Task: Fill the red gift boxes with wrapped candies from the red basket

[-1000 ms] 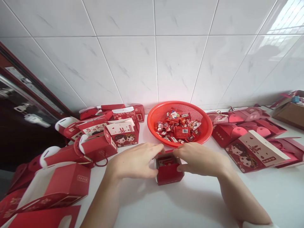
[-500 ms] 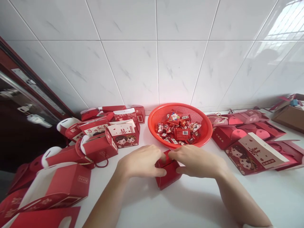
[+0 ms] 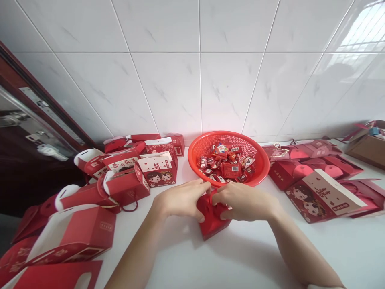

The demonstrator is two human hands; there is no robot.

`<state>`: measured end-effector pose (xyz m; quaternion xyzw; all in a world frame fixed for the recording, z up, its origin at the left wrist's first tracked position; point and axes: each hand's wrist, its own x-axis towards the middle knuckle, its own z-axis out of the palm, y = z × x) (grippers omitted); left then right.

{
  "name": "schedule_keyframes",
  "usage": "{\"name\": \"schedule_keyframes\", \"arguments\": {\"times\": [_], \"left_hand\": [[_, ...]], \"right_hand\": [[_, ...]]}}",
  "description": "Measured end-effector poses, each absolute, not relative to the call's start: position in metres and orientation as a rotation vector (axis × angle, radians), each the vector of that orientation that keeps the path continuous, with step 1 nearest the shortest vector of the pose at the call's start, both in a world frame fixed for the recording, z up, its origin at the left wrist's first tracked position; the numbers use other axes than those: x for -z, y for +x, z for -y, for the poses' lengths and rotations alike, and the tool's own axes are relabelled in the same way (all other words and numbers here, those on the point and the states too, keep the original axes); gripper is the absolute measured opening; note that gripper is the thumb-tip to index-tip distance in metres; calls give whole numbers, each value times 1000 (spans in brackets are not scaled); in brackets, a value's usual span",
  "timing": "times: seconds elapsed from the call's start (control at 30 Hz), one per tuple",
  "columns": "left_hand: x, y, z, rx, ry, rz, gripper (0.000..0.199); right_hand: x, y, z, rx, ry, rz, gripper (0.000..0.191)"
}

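A small red box (image 3: 213, 225) stands on the white table in front of the red basket (image 3: 261, 176). My left hand (image 3: 183, 200) grips its left side, thumb on the near flap and fingers behind. From the right, my right hand (image 3: 245, 202) holds the box top with bent fingers and thumb. The upper flaps lean together between both hands; the fingertips partly hide them. Wrapped sweets (image 3: 231, 170) lie inside the basket, just behind the hands.
Several red boxes (image 3: 128, 186) crowd the left side, one large open box (image 3: 87, 228) nearer. More red boxes (image 3: 325, 196) lie at the right. A brown carton (image 3: 367, 146) is at the far right, a tiled wall (image 3: 168, 92) behind, a door with keys (image 3: 52, 151) at left.
The flaps of the small box have come up and inward at its top. Both hands have shifted slightly upward along it, their fingers closer around the flaps.
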<state>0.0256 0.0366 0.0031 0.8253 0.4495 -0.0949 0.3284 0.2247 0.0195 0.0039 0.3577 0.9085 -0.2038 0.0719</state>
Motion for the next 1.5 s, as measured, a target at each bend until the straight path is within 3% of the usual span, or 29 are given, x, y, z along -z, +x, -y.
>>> {"name": "schedule_keyframes", "arguments": {"times": [0.33, 0.57, 0.7, 0.97, 1.17, 1.27, 1.37, 1.5], "left_hand": [[1, 28, -40, 317, 2124, -1217, 49], [6, 37, -35, 317, 2105, -1227, 55], [6, 39, -33, 312, 2092, -1202, 51], [-1, 39, -30, 282, 2118, -1166, 38], [-11, 33, -29, 304, 2181, -1165, 34], [-14, 28, -29, 290, 2180, -1212, 35], [-17, 21, -30, 260, 2168, -1249, 49], [-22, 13, -29, 243, 2157, -1276, 59]], "right_hand": [[-7, 224, -17, 551, 1155, -2743, 7], [-1, 212, 0, 450, 1285, -2674, 32], [7, 201, 9, 417, 1306, -2668, 49], [33, 197, 15, 141, 1388, -2839, 41], [48, 222, 22, 337, 1390, -2982, 52], [55, 232, 29, 436, 1445, -3086, 46], [62, 241, 33, 532, 1549, -3145, 39], [69, 258, 34, 709, 1704, -3184, 53]]}}
